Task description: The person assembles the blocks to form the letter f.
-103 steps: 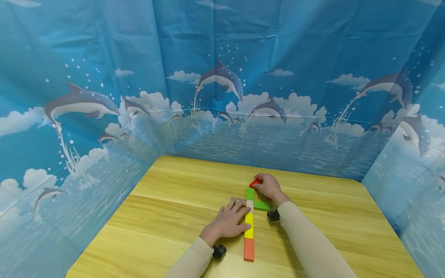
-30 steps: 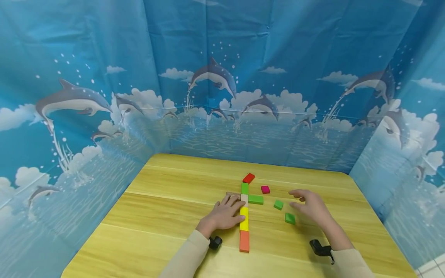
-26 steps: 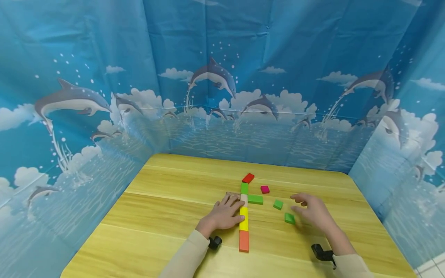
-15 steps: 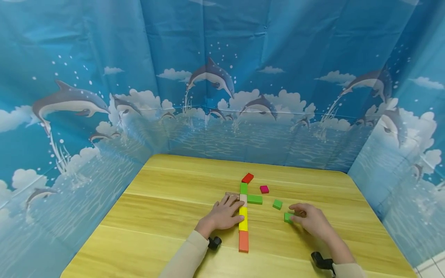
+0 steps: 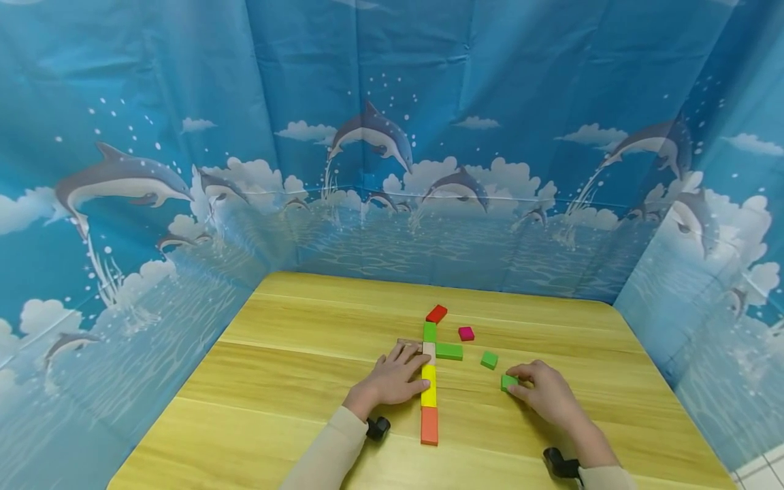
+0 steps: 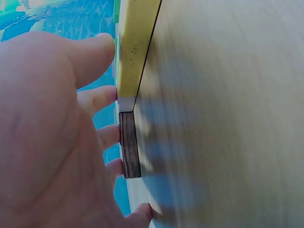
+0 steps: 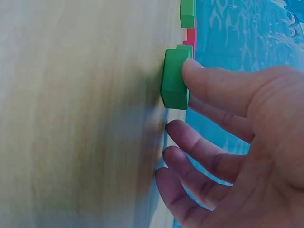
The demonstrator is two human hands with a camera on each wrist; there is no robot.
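With spread fingers, my left hand (image 5: pixel 390 381) lies over a row of flat blocks. Its fingers rest on the dark brown block (image 6: pixel 129 145) and beige block (image 5: pixel 429 350), and its thumb reaches the yellow block (image 5: pixel 432 393). Below the yellow one is a salmon block (image 5: pixel 429 427); above the beige one is a green block (image 5: pixel 430 331), topped by a slanted red block (image 5: pixel 437 314). A longer green block (image 5: pixel 450 352) sticks out to the right. My right hand (image 5: pixel 546 395) pinches a small green block (image 7: pixel 175 78) between thumb and index finger; its other fingers are loosely bent.
Between the row and my right hand lie a loose small green block (image 5: pixel 489 360) and a magenta block (image 5: pixel 466 333). The wooden table (image 5: pixel 275 381) meets a blue dolphin-print curtain (image 5: pixel 392 231) at its back and sides.
My right hand placed the red block at the row's top, moved right and down, and now pinches the nearer small green block. My left hand has kept its place on the row.
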